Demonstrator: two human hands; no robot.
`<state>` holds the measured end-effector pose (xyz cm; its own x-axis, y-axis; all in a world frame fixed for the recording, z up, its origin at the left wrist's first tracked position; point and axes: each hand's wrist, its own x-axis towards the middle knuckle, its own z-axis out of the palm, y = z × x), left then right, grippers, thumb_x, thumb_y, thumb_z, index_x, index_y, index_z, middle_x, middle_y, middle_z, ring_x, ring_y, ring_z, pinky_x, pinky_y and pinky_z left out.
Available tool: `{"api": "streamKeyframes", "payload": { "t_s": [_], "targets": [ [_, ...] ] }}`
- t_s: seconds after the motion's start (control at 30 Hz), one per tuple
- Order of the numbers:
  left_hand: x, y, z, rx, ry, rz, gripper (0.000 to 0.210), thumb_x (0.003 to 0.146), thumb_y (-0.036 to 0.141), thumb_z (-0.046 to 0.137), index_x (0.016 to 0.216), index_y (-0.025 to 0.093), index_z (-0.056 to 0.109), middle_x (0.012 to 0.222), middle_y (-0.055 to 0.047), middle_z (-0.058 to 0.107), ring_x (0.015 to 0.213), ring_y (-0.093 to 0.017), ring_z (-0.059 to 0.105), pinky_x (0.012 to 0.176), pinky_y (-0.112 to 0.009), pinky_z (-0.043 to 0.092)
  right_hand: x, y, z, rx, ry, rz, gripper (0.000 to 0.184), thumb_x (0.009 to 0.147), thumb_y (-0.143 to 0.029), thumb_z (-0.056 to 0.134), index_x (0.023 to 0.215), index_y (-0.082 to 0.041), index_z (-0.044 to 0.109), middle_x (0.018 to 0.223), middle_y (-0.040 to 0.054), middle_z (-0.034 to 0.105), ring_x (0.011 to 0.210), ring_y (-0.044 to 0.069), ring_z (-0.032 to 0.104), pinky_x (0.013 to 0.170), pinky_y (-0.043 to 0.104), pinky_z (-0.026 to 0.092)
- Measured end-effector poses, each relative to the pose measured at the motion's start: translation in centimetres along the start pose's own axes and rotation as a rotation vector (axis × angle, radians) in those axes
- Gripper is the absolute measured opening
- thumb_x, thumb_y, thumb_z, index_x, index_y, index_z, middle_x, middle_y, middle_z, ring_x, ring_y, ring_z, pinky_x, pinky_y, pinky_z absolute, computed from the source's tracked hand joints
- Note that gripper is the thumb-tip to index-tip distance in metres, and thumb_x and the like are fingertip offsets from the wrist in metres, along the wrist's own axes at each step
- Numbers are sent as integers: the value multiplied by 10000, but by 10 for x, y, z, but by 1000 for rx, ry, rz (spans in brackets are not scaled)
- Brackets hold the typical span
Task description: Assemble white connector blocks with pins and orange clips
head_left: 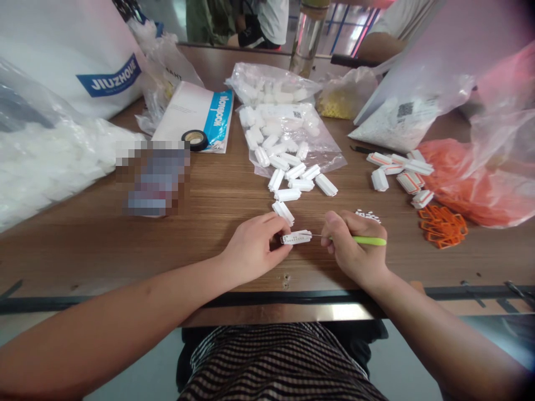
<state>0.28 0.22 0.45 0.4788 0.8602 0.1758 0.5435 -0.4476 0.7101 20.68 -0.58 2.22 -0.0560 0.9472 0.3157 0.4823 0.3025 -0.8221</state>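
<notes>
Forearms angled inward, left hand in a pinch, right hand curled.

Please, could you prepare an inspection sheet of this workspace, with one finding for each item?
Surface: brown wood-grain table, black strip along the front edge.
Work things: white perforated plastic block; thin metal tool with lime-green handle; loose white plastic blocks; orange rectangular plastic frames.
Clutter: black tape roll on white and blue paper notebook; clear plastic bags holding white parts.
Hands: left hand holds the perforated block; right hand grips the tool, tip at the block.
Cables: none certain; thin dark item at right table edge unclear.
Surroundings: people partly visible beyond.
</notes>
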Motion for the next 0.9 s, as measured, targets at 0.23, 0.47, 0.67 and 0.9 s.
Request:
{"api": "streamKeyframes", "payload": {
  "t_s": [0.23, 0.47, 0.67, 0.9],
  "targets": [
    [0, 0, 0, 1, -2, -11, 70, 806, 179, 660, 854, 186, 609, 821, 23, 584, 697, -121, 517, 647, -279, 395, -1, 0, 0, -61, -24, -35, 449, 954, -243, 513, 510, -180, 536, 473, -33, 516, 420, 62, 471, 467, 241, 384],
    [1, 2, -2, 0, 10, 0, 77, 802, 170, 665, 844, 187, 603, 802, 22, 574, 683, -120, 513, 626, -270, 386, 4, -5, -1, -148, -111, -98, 439, 948, -237, 501, 511, -190, 498, 470, -29, 483, 433, 75, 444, 465, 271, 348],
    [1, 1, -1, 11, 5, 3, 72, 809, 180, 660, 842, 190, 597, 795, 24, 570, 681, -122, 513, 634, -280, 390, 4, -2, -1, -116, -86, -73, 436, 948, -247, 517, 516, -186, 525, 466, -32, 497, 420, 70, 451, 456, 259, 358],
    [1, 0, 0, 9, 1, 1, 71, 808, 177, 655, 854, 194, 603, 812, 23, 575, 700, -126, 521, 644, -284, 396, 2, 2, -1, -29, -66, -33, 438, 951, -244, 523, 517, -179, 540, 495, -30, 538, 428, 61, 484, 474, 237, 391]
  ]
}}
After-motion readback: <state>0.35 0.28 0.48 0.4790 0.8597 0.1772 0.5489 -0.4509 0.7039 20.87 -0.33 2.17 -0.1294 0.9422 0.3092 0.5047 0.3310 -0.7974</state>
